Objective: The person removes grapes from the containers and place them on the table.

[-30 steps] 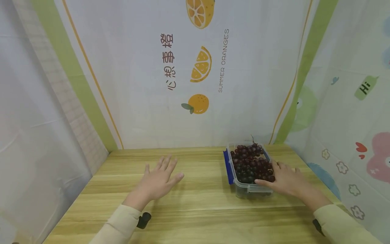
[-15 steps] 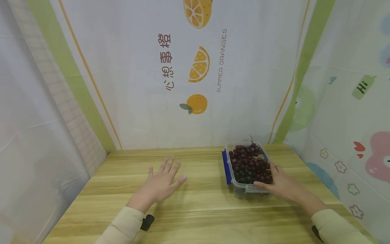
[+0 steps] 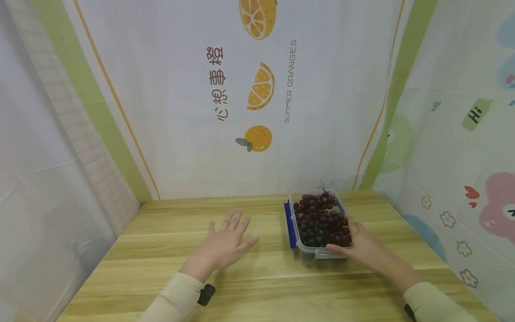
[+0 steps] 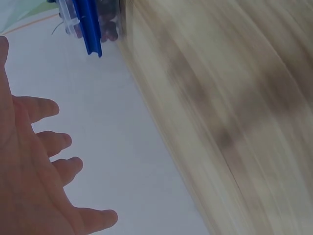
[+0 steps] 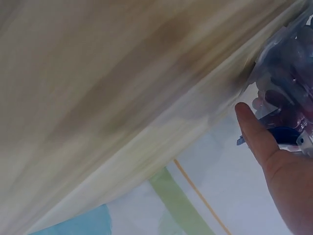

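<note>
Dark red grapes [image 3: 319,221] fill a clear plastic food box [image 3: 309,256] on the right half of the wooden table. A blue clip [image 3: 290,226] sticks out along the box's left side, also seen in the left wrist view. My right hand [image 3: 362,248] presses against the box's near right corner. Its thumb lies on the front rim, and its other fingers reach along the right side, partly hidden. To the left of the box my left hand [image 3: 225,243] is spread over the table, palm down and holding nothing. In the left wrist view its fingers [image 4: 56,141] stand apart, away from the box.
The wooden table [image 3: 257,286] meets a white curtain [image 3: 181,147] printed with oranges at its back edge. More patterned cloth [image 3: 426,147] hangs on the right, and pale cloth [image 3: 48,179] on the left. A grape stem [image 3: 323,185] pokes above the box's far rim.
The food box with the grapes has slid a little to the left, my right hand moving with it. My left hand has shifted to the right, still spread. The head view has turned slightly.
</note>
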Available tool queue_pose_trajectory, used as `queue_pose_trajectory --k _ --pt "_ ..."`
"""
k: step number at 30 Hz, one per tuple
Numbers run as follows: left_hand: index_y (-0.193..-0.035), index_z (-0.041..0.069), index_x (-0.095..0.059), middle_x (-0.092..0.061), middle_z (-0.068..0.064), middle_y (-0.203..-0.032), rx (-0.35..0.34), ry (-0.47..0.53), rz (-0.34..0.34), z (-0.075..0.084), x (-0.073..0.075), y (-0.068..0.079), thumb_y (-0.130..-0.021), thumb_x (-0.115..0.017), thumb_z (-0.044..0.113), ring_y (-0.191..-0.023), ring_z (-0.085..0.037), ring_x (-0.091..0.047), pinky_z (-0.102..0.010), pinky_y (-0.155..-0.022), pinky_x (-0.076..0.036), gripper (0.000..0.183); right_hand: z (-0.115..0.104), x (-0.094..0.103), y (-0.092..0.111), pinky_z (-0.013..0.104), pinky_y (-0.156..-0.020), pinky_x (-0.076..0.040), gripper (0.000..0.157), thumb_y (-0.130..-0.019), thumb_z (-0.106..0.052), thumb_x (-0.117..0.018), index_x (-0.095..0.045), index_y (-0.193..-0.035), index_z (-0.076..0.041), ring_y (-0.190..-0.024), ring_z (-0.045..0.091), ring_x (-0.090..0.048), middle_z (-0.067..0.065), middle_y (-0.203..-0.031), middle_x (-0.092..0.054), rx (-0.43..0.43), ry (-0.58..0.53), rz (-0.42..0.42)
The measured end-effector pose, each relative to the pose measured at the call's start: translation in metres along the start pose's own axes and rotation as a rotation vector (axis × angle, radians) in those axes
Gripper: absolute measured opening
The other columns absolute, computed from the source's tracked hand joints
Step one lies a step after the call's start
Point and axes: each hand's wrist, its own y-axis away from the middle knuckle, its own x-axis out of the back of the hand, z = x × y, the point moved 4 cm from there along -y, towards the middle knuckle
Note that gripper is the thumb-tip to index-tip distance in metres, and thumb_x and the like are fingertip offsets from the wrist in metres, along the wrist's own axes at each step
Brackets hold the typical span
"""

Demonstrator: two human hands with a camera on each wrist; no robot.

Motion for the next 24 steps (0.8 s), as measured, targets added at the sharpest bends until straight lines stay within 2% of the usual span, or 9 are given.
queue_pose_trajectory --k 5,8,11,16,19,24 --pt "-0.157 0.027 -0.022 -0.005 -0.001 -0.166 -0.041 -0.002 -0.012 0.013 -0.008 -0.004 -0.092 -0.013 0.078 -0.154 -0.028 -0.005 -0.072 -0.114 -0.003 0.083 -0.006 -0.006 0.001 0.068 -0.097 -0.041 0.122 -0.083 -0.071 -0.059 0.005 -0.155 0.004 -0.13 0.06 -0.037 0.04 -0.149 -0.024 -0.001 -0.006 -0.007" --pt "-0.158 0.027 -0.021 -0.009 -0.001 -0.166 -0.076 0.012 -0.016 0.024 -0.01 -0.008 -0.091 -0.014 0.079 -0.154 -0.028 -0.009 -0.071 -0.115 -0.008 0.085 -0.009 -0.008 0.003 0.068 -0.097 -0.041 0.123 -0.082 -0.073 -0.058 0.005 -0.155 0.004 -0.129 0.061 -0.038 0.041 -0.15 -0.022 -0.008 -0.005 -0.018" --pt "-0.157 0.024 -0.024 -0.02 -0.004 -0.164 -0.128 0.023 0.006 0.041 -0.007 -0.016 -0.094 -0.027 0.073 -0.151 -0.028 -0.022 -0.064 -0.116 -0.021 0.08 -0.009 -0.009 0.004 0.068 -0.096 -0.042 0.124 -0.082 -0.073 -0.057 0.007 -0.155 0.004 -0.128 0.061 -0.039 0.041 -0.15 -0.02 -0.02 -0.009 -0.034" --pt "-0.151 0.018 -0.039 -0.044 -0.006 -0.153 -0.229 0.041 0.038 0.078 -0.001 -0.037 -0.098 -0.05 0.054 -0.139 -0.026 -0.045 -0.046 -0.111 -0.041 0.065 -0.009 -0.009 0.004 0.068 -0.096 -0.042 0.124 -0.082 -0.073 -0.058 0.008 -0.155 0.002 -0.128 0.062 -0.039 0.04 -0.15 -0.021 -0.031 -0.014 -0.04" --pt "-0.149 0.019 -0.043 -0.048 -0.004 -0.15 -0.252 0.038 0.019 0.098 -0.001 -0.051 -0.097 -0.055 0.05 -0.136 -0.024 -0.049 -0.042 -0.109 -0.044 0.061 -0.01 -0.009 0.004 0.069 -0.095 -0.043 0.123 -0.082 -0.073 -0.058 0.006 -0.155 0.002 -0.127 0.061 -0.04 0.04 -0.15 -0.022 -0.028 -0.016 -0.032" --pt "-0.148 0.022 -0.043 -0.047 -0.002 -0.15 -0.239 -0.046 -0.043 0.12 -0.01 -0.071 -0.097 -0.054 0.052 -0.139 -0.023 -0.045 -0.042 -0.11 -0.043 0.061 -0.012 -0.01 0.003 0.067 -0.094 -0.044 0.123 -0.082 -0.074 -0.057 0.005 -0.155 0.003 -0.127 0.06 -0.041 0.039 -0.151 -0.021 -0.032 -0.025 -0.04"
